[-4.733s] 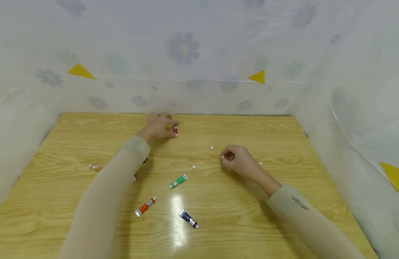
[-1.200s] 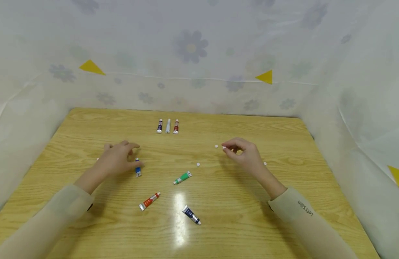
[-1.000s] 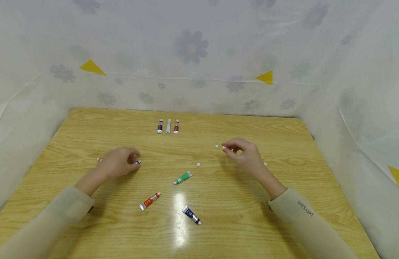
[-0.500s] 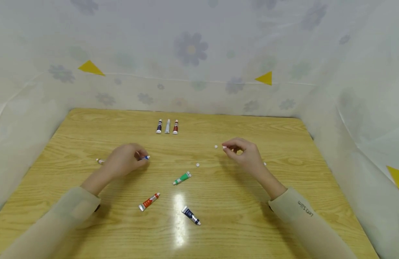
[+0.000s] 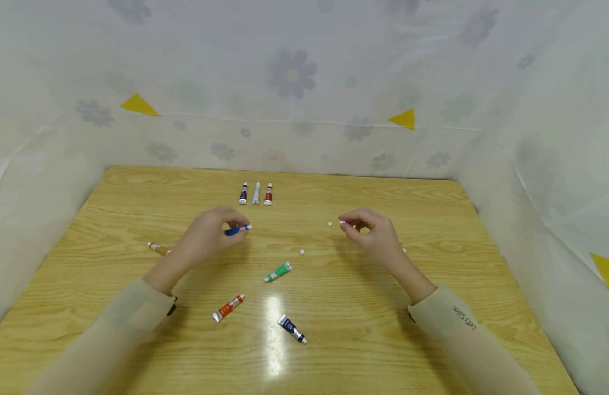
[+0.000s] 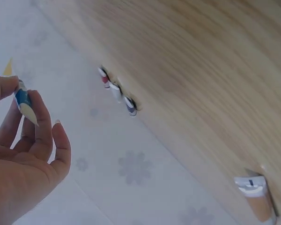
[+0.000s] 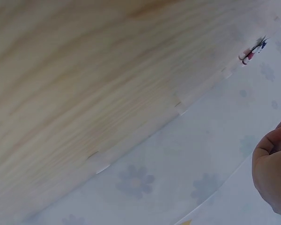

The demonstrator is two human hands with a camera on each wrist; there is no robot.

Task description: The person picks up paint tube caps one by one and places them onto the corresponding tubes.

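My left hand (image 5: 212, 236) pinches a small blue paint tube (image 5: 237, 230) above the wooden table (image 5: 433, 197); the left wrist view shows the blue paint tube (image 6: 23, 101) between thumb and fingers. My right hand (image 5: 368, 233) pinches a tiny white cap (image 5: 342, 222) at its fingertips, held just over the table. Three tubes stand side by side in a row (image 5: 255, 193) near the far edge; the left wrist view shows the same row (image 6: 116, 91). A green tube (image 5: 278, 271), a red tube (image 5: 227, 308) and a dark blue tube (image 5: 291, 329) lie loose between my arms.
An orange-brown tube (image 5: 158, 248) lies left of my left wrist. Loose white caps (image 5: 302, 252) dot the table near my right hand, one cap (image 5: 330, 223) just left of its fingers. A flowered plastic curtain (image 5: 294, 99) walls in the table on three sides.
My left hand picked the blue tube up off the table and carried it right and farther away. The right hand stayed put with its cap. Earlier the left hand set the red-brown tube in the row.
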